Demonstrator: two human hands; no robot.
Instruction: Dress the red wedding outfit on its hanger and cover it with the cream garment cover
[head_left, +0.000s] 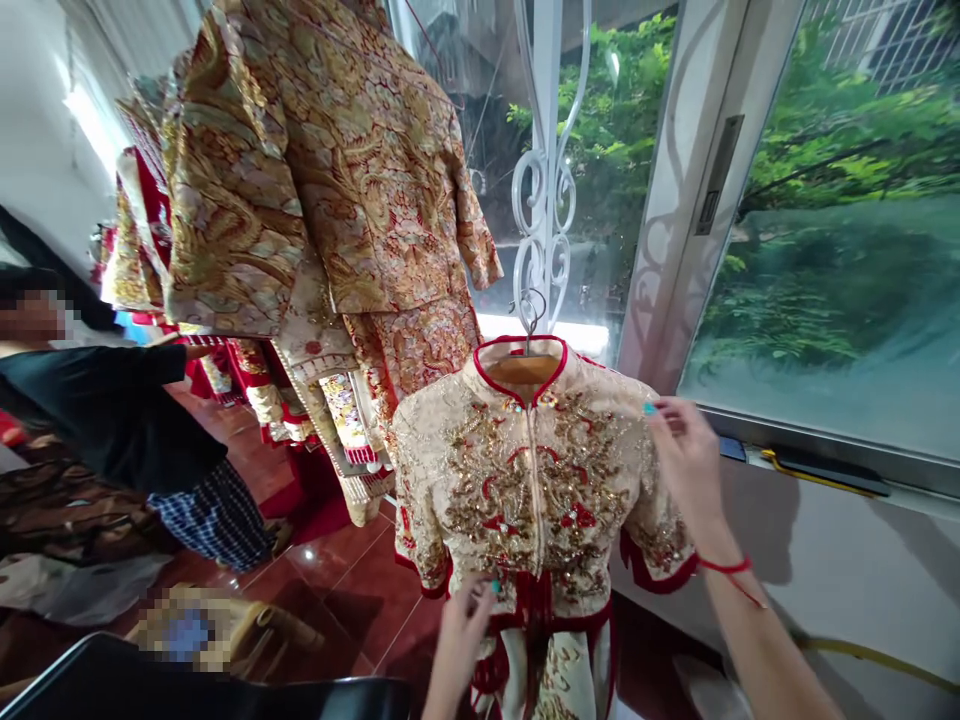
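A cream jacket with gold beading, red motifs and red trim hangs on a wooden hanger with a metal hook. My left hand is at the jacket's lower front, near the red-trimmed hem, fingers curled in. Up at the shoulder and sleeve on the right side, my right hand has its thumb and fingertips drawn together against or just off the beaded cloth. Anything between the fingers of either hand is too small to make out. A cream and red embroidered skirt shows below the jacket.
A large gold brocade jacket hangs at upper left, before more red and gold garments. White scrolled ironwork and a window stand behind. At left a person in dark clothes reaches toward the garments. A bamboo stool stands on the tiled floor.
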